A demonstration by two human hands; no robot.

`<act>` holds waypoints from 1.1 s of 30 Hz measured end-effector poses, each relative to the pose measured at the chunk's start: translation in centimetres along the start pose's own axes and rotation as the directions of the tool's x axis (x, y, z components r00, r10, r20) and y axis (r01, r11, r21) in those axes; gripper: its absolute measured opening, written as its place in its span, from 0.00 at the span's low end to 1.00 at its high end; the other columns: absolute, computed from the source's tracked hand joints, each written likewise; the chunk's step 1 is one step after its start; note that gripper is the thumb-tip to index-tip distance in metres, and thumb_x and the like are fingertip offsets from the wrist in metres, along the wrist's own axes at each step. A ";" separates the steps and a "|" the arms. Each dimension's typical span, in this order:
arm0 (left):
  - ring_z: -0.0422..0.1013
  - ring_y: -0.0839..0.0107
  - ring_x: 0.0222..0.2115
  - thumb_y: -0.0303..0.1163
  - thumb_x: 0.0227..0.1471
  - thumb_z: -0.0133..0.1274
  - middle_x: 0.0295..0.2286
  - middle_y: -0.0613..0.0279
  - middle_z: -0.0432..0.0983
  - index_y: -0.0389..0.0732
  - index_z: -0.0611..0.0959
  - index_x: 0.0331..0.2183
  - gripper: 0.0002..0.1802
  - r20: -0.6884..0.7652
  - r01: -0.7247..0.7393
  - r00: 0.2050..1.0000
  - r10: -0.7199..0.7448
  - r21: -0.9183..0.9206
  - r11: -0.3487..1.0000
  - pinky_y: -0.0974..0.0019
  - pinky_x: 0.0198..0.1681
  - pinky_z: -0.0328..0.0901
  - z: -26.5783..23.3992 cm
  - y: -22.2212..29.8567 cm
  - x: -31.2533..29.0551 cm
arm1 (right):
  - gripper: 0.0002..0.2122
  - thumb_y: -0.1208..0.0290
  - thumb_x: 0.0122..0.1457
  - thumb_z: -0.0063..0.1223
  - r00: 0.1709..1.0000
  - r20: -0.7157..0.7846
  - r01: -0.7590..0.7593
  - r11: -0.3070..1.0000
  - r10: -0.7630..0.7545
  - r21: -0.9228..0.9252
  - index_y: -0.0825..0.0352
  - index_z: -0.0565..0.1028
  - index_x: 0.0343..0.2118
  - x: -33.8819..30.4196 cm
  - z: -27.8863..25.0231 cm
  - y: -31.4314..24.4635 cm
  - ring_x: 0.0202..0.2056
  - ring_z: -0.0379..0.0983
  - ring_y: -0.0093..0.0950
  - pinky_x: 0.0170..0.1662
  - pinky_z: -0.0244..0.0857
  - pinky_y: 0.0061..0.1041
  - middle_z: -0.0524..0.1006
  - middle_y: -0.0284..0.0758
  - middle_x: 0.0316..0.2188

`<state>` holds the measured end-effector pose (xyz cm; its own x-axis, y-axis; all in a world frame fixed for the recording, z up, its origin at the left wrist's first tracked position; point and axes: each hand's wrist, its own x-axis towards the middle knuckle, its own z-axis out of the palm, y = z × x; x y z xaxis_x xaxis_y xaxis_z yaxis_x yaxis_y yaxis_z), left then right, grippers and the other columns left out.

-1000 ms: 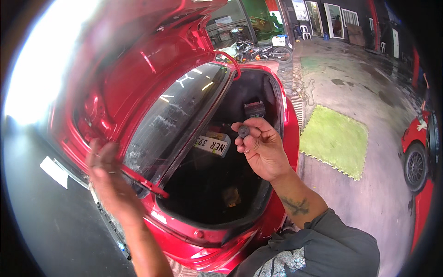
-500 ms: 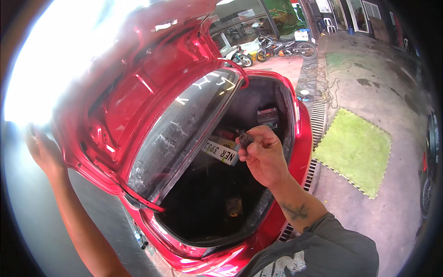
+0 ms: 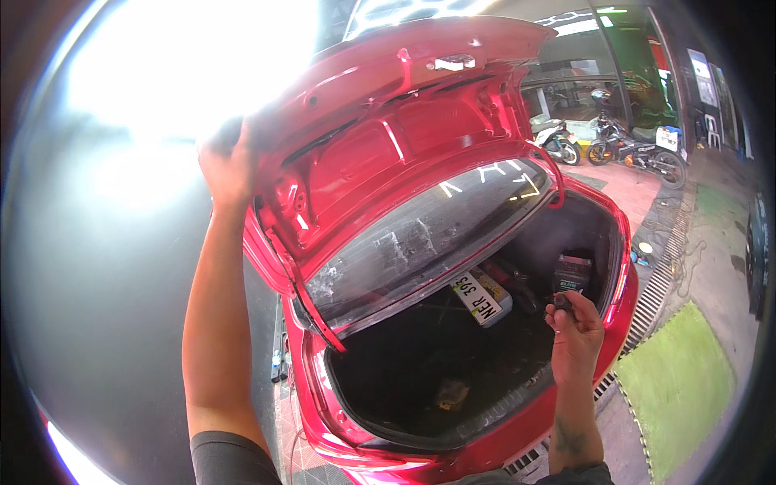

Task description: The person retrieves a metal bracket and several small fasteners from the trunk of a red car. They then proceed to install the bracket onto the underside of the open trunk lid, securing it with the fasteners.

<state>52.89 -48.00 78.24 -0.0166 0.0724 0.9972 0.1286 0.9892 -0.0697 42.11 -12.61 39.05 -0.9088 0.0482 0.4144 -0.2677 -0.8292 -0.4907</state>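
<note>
My left hand [image 3: 229,168] is raised at the left edge of the red trunk lid [image 3: 364,149], thumb and fingers round its rim; bright glare washes out the fingertips. The lid stands lifted over the car's trunk [image 3: 428,356]. Between the thumb and fingers of my right hand [image 3: 577,338] is a small dark cylindrical part [image 3: 562,301], held above the trunk's right side. Just beyond it sits a dark box-shaped battery [image 3: 572,273]. A white licence plate [image 3: 478,299] lies on a pale box in the trunk, left of my right hand.
A small crumpled packet [image 3: 452,394] lies on the trunk floor. The rear window [image 3: 404,242] shows beneath the lid. To the right are a floor drain grate [image 3: 659,279] and a green foam mat [image 3: 679,388]. Motorcycles [image 3: 638,149] stand at the back right.
The view has swung left, so the car sits further right in it. My left hand has come onto the lid's edge. My right hand still holds the dark part, now further from me.
</note>
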 end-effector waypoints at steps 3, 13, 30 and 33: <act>0.76 0.56 0.34 0.40 0.57 0.58 0.29 0.53 0.84 0.36 0.89 0.32 0.16 0.002 -0.056 0.998 0.057 0.140 0.989 0.56 0.47 0.67 0.4 0.9 -0.4 | 0.14 0.82 0.59 0.63 0.999 -0.042 -0.033 0.999 0.033 -0.014 0.69 0.78 0.48 0.6 -1.1 0.4 0.44 0.82 0.32 0.47 0.78 0.27 0.81 0.38 0.45; 0.74 0.49 0.37 0.42 0.54 0.60 0.28 0.53 0.84 0.38 0.89 0.28 0.16 0.001 -0.065 0.998 0.066 0.240 0.969 0.52 0.51 0.64 0.8 1.4 -0.3 | 0.14 0.83 0.57 0.64 0.998 0.040 -0.051 0.994 0.055 -0.092 0.70 0.78 0.46 1.9 -1.2 1.6 0.43 0.81 0.28 0.46 0.76 0.25 0.81 0.40 0.45; 0.76 0.58 0.23 0.47 0.59 0.56 0.22 0.54 0.82 0.37 0.89 0.28 0.22 0.028 -0.045 0.999 0.043 0.088 0.995 0.56 0.37 0.69 -1.6 0.9 -1.3 | 0.13 0.78 0.56 0.65 0.598 0.538 0.782 0.582 -0.595 -0.225 0.65 0.80 0.46 13.6 30.8 1.2 0.39 0.82 0.30 0.41 0.74 0.28 0.83 0.40 0.37; 0.77 0.57 0.24 0.50 0.60 0.57 0.22 0.55 0.81 0.39 0.89 0.30 0.23 0.045 -0.047 0.998 0.045 0.039 0.998 0.56 0.37 0.70 -1.5 -0.1 -1.4 | 0.12 0.77 0.56 0.64 0.515 0.541 0.855 0.443 -0.665 -0.270 0.65 0.80 0.44 14.6 33.8 2.4 0.38 0.82 0.33 0.40 0.74 0.31 0.83 0.41 0.37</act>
<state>54.36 -48.38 76.88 -0.0556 0.1229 0.9909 0.0907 0.9889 -0.1176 39.00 -32.77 69.84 -0.1174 0.2746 0.9544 -0.9818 -0.1764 -0.0701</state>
